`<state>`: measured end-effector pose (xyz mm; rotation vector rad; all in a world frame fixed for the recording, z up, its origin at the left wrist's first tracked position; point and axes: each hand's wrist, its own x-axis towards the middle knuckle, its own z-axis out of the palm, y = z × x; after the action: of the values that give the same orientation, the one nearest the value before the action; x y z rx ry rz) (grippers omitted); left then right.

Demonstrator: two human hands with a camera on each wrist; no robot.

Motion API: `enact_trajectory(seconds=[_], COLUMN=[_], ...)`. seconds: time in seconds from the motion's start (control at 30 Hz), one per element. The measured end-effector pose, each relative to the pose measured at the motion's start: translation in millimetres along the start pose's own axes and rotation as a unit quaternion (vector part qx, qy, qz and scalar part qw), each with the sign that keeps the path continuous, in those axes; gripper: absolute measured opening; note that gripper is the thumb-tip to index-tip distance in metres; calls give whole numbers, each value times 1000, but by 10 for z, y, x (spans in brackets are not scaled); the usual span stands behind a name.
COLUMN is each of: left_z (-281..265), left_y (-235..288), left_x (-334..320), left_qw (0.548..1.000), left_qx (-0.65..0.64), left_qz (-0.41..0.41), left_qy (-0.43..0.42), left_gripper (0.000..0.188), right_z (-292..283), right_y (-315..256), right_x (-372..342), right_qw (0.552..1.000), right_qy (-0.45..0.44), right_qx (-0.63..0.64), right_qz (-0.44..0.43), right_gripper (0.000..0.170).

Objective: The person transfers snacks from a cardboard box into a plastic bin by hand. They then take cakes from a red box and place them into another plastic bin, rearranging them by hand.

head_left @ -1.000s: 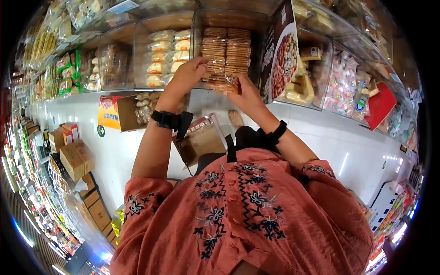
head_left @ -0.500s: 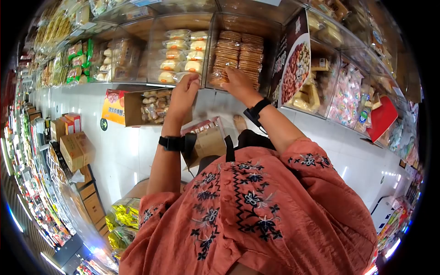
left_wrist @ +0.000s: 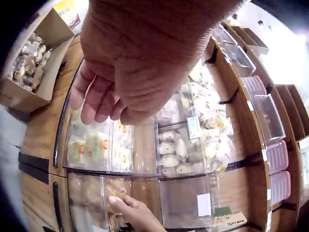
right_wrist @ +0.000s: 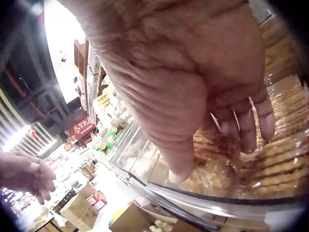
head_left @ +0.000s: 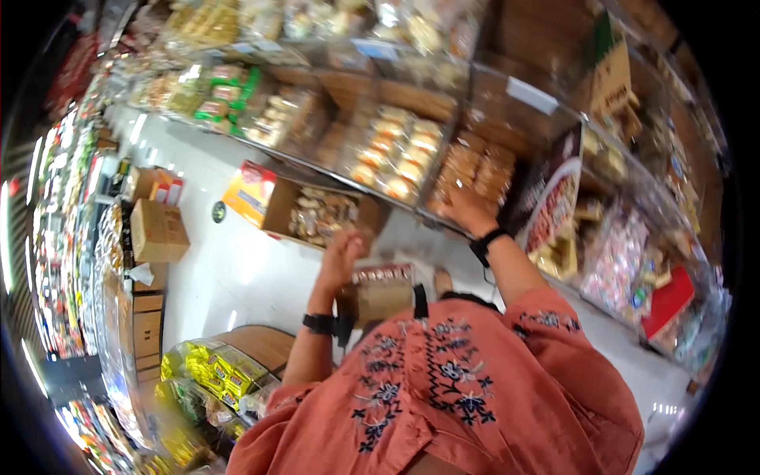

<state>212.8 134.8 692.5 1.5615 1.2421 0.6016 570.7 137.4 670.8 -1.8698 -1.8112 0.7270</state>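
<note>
Brown flat packets [head_left: 480,170] in clear wrap stand in two rows in a clear-walled bin. My right hand [head_left: 471,212] reaches over the near end of these rows; in the right wrist view the hand [right_wrist: 207,92] lies with its fingers spread on the wrapped packets [right_wrist: 270,159], gripping none that I can see. Away from the shelf, my left hand [head_left: 340,260] hangs in the air near an open carton, blurred. The left wrist view shows that hand [left_wrist: 130,72] with loosely bent fingers and nothing in it.
Left of the packets is a bin of wrapped buns [head_left: 400,150]. A printed sign [head_left: 550,194] stands to their right. Below the shelf edge is an open carton [head_left: 281,210] of small packs. Yellow packs [head_left: 218,372] lie at lower left.
My left hand has drawn back from the shelf edge toward my body. The right hand stays at the packets. The head view has turned, showing the shelves at a slant.
</note>
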Motion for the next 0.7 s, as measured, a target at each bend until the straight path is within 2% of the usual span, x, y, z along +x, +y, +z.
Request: enact_trajectory(seconds=[0.07,0.13,0.17,0.23,0.27,0.33,0.43,0.7], left_z=[-32,-56,-94,-136,-149,-188,-245,-241], left_y=[-49,29,133,179,159,192,207,265], left_x=[-51,-133,-169,-226,-253,-313,-385,-531], left_qw=[999,999,999,998,998,997,996,994], left_qx=[32,5,23,31,22,3,33,-16], left_qz=[0,-31,-31,-41,-38,-35,-54,-84], left_qy=[31,38,38,45,54,67,64,75], left_gripper=[33,34,34,34,34,34,34,36], right_z=[2,-37,-34,0,34,129,184,3], right_y=[24,-32,-43,-78,-72,-70,-100,-262], right_x=[29,3,-10,7,32,71,168,135], right_qw=[999,1000,997,997,999,995,991,993], right_qy=[-32,-12,10,44,21,46,1,-31], right_qx=[41,16,72,21,-13,-87,-134,-114], right_qz=[10,-1,-32,-64,-38,-31,-10,13], right_gripper=[32,33,35,38,37,38,42,42])
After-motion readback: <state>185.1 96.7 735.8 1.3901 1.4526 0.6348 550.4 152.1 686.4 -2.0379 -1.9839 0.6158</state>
